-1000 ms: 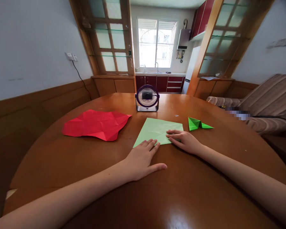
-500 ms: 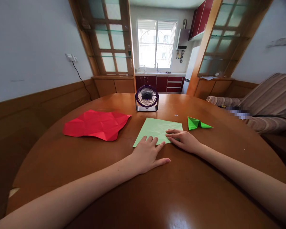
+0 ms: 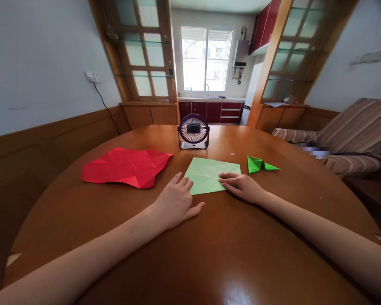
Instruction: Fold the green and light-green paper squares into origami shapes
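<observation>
A light green sheet of paper (image 3: pixel 206 171) with faint creases lies flat on the wooden table (image 3: pixel 190 258). My left hand (image 3: pixel 176 199) is over its left corner, fingers stretched out and thumb pointing right; that corner is hidden beneath it. On the sheet's right part rests my right hand (image 3: pixel 241 185), fingers extended and lying flat, covering the lower right corner. Neither hand grasps anything. Right of the sheet sits a folded bright green paper piece (image 3: pixel 255 164) with pointed ends. A creased red sheet of paper (image 3: pixel 127 167) is spread out to the left.
A small round purple desk fan (image 3: pixel 194 130) stands beyond the green sheet. A tiny white scrap (image 3: pixel 232 153) lies right of the fan. A striped armchair (image 3: pixel 346 131) is at the table's right, and a wall socket (image 3: pixel 92 77) with a cord is on the left.
My left hand has slid left across the light green sheet to its left edge, uncovering its lower middle. My right hand stays in place on the sheet. The view has shifted slightly.
</observation>
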